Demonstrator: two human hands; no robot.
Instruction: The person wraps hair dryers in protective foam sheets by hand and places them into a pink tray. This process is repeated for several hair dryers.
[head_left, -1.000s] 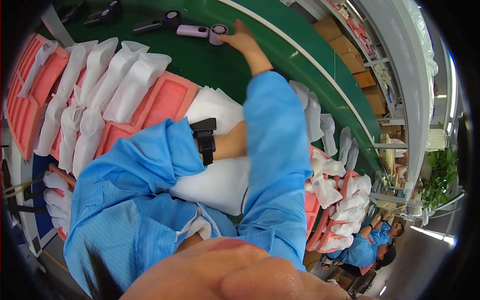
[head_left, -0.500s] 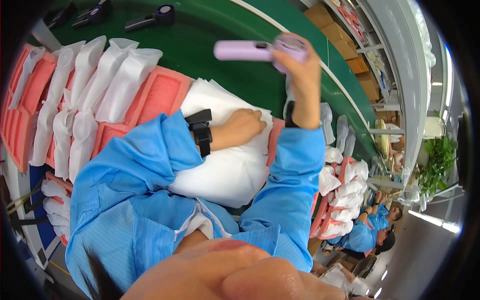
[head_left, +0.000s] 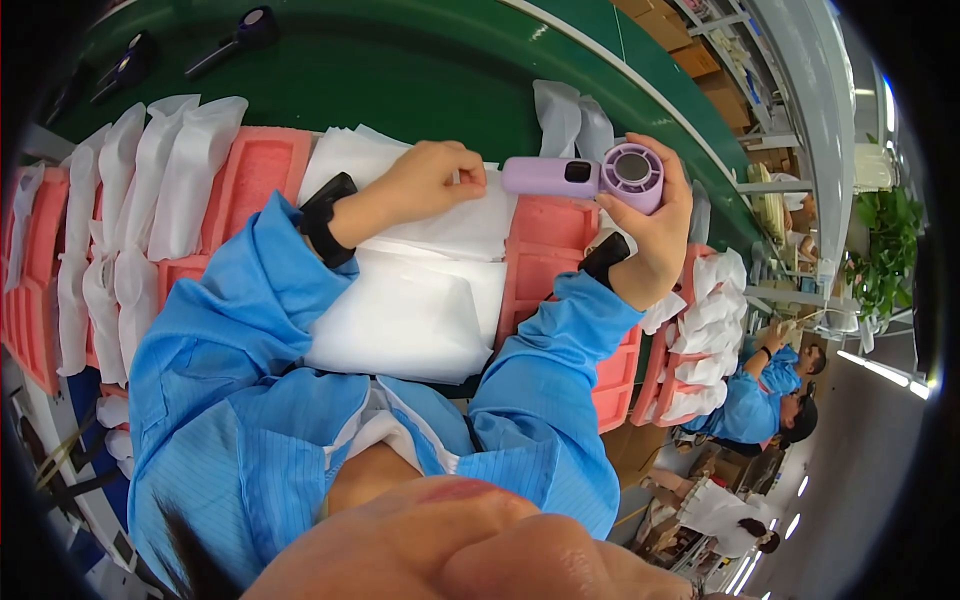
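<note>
My right hand (head_left: 658,225) grips the round head of a light purple handheld fan (head_left: 548,177), thumb below and fingers over the far side. The fan lies level, its handle pointing left and its round grille facing up. My left hand (head_left: 430,185) is closed with fingers curled in and nothing visible in them. It is over the far part of a stack of white sheet-like bags (head_left: 400,310), just left of the fan's handle end. Whether it touches the stack, I cannot tell.
Pink foam trays (head_left: 262,185) flank the stack; those on the left hold several white-wrapped items (head_left: 190,190). Dark handheld fans (head_left: 235,40) lie on the green table (head_left: 400,60) at far left. Wrapped pieces (head_left: 560,120) lie behind the fan. People in blue (head_left: 740,400) work at right.
The fan has come down and nearer in my right hand. My left hand has moved away from the middle of the stack, its fingers now curled. The whole view has shifted somewhat.
</note>
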